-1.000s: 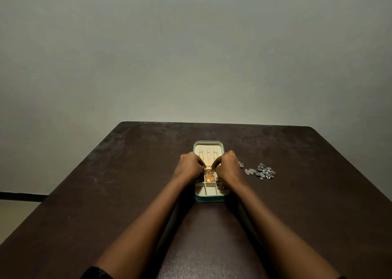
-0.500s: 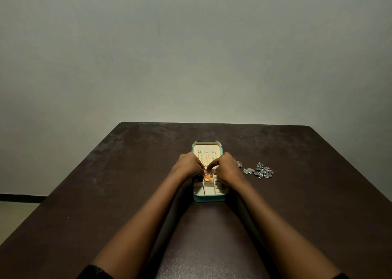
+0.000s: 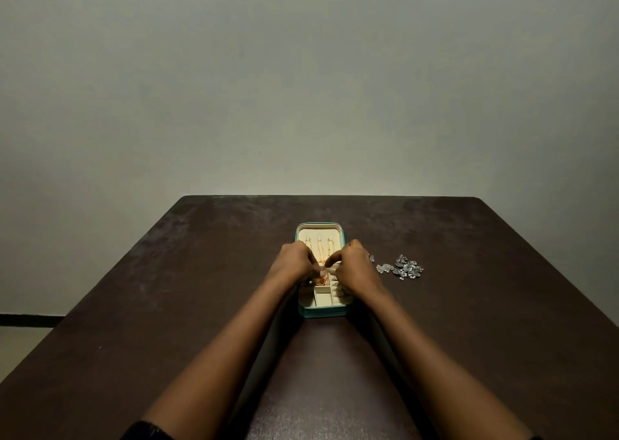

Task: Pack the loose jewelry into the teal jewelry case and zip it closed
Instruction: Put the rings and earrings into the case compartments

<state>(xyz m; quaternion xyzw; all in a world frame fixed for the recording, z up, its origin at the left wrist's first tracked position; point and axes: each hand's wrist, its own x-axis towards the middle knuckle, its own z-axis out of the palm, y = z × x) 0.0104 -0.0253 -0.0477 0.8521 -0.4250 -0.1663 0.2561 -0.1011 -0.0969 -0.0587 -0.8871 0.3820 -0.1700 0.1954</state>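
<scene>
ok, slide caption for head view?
Left hand and right hand work over open teal jewelry case; silver jewelry loose on table.

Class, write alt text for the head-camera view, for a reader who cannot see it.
A person's left hand and right hand meet, fingers curled, over the middle of an open teal jewelry case on a dark table; what they hold is too small to tell. Loose silver jewelry lies right of the case.

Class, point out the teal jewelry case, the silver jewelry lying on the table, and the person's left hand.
teal jewelry case (image 3: 323, 312): head view, on its teal near wall.
silver jewelry (image 3: 406, 268): head view, middle of the loose cluster.
left hand (image 3: 294, 264): head view, back of the hand.
</scene>
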